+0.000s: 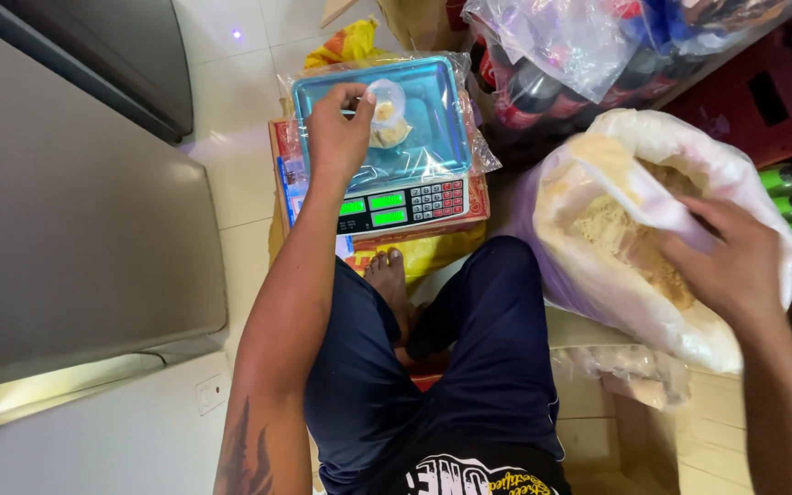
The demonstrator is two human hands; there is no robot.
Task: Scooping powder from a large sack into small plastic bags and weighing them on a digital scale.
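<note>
Two hands at work: left hand pinching the neck of a small clear bag of pale powder, resting on the blue pan of the scale. Right hand inside the mouth of the big white sack, fingers curled at the powder (grasp partly hidden, cannot tell). Weighing step, apparently. Next likely needed: a small pinch carried across and dropped into the held-open neck without spilling.

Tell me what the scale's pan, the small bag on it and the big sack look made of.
Scale pan: likely polished metal, mirror-like and blue-tinted, under a clear plastic cover. Small bag, pinched by the left hand: thin clear plastic, its contents showing through. Big sack, gripped by the right hand: thin white translucent plastic, crinkled, holding yellowish powder.
</note>
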